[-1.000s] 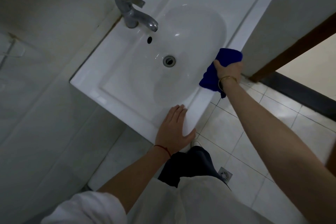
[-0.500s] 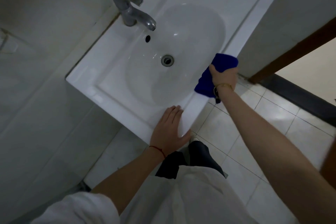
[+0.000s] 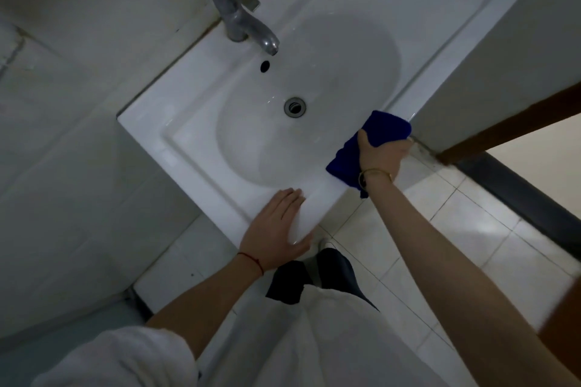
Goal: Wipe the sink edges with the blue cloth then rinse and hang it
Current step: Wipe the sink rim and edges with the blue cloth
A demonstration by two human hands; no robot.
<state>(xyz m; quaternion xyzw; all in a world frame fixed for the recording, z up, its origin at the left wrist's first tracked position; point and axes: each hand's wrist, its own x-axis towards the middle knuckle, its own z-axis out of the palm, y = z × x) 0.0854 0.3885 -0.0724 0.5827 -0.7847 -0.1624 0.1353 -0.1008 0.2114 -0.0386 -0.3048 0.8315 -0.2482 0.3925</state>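
White sink [image 3: 195, 148] as landmark. Metal tap [image 3: 242, 23] at its back rim, spout over the basin; drain [image 3: 295, 107] in the basin's middle. My left hand [image 3: 275, 234] lies flat on the sink's front rim, fingers straight and released, red thread at the wrist. Further right, my right hand [image 3: 380, 155] presses the blue cloth [image 3: 385, 129] onto the front rim near its right corner, thumb and fingers grasping it, gold bangle at the wrist. Tiled floor [image 3: 471, 229] below the sink.

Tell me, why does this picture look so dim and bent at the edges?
Head view: weak indoor light leaves the wall tiles murky; the white sink shows only faint sheen; the wide lens curves its straight rim; the blue cloth and faucet stay fairly sharp.
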